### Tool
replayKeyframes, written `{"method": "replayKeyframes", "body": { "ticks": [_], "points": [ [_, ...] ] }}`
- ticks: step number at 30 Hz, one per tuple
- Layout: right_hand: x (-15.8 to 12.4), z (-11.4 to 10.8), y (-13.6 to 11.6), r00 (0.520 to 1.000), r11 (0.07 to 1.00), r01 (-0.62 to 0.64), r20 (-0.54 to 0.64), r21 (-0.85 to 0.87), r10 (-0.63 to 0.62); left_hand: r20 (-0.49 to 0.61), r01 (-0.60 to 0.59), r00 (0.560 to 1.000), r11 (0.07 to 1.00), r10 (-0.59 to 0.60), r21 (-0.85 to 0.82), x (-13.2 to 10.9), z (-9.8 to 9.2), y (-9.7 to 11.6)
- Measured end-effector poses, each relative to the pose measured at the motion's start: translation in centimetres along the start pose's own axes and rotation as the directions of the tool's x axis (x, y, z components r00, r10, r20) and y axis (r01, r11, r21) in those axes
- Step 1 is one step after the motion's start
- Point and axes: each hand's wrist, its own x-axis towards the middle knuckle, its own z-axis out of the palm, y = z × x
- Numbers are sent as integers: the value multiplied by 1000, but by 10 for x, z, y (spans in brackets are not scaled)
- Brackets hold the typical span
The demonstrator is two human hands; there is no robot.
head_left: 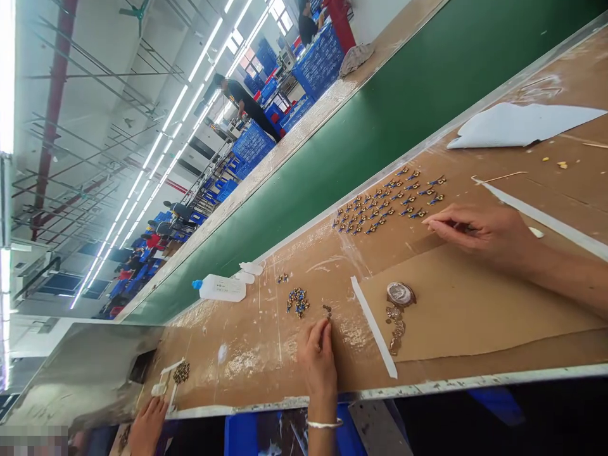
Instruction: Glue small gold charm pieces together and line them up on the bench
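My left hand (317, 354), a bracelet on its wrist, rests on the brown tabletop (247, 354) with its fingertips pinched at a few tiny brown pieces (327, 310). Just left of them lies a small heap of blue-and-gold pieces (297, 301). My right hand (477, 229) reaches in from the right, fingers pressed together on something thin and small. Its tips are beside the neat rows of blue-and-gold pieces (384, 199). A round dish (400, 294) with brownish blobs below it sits on a cardboard sheet (475, 316) between my hands.
A white squeeze bottle (221, 288) lies near the green conveyor belt (380, 120). White paper (517, 123) lies far right and a white strip (375, 327) edges the cardboard. Another person's hand (147, 425) works at bottom left by a brown pile (181, 372). Blue crates and workers fill the background.
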Motion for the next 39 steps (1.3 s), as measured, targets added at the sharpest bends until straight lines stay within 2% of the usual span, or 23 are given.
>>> {"method": "replayKeyframes", "body": {
  "ticks": [8, 15, 18, 23, 27, 31, 39],
  "points": [
    [1, -3, -2, 999, 1000, -31, 21, 7, 30, 53, -55, 997, 997, 52, 59, 8, 7, 6],
    [1, -2, 0, 998, 999, -40, 39, 7, 40, 68, -22, 998, 997, 17, 70, 12, 6, 7],
    [1, -1, 2, 998, 999, -47, 39, 16, 47, 101, 8, 995, 999, -13, 49, 6, 7, 10],
    [2, -3, 1, 996, 998, -60, 64, 12, 59, 229, 58, 972, 998, -60, 14, -11, 14, 17],
    [3, -5, 0, 994, 998, -65, 84, 16, 63, 184, 19, 983, 998, -28, 52, -17, 19, 19],
    [2, -6, 0, 995, 998, -61, 87, 23, 58, 163, 39, 985, 988, -63, 146, -20, 23, 21],
    [2, -7, -1, 994, 998, -67, 85, 15, 65, 125, 26, 991, 980, -51, 195, -25, 23, 20]
  ]
}}
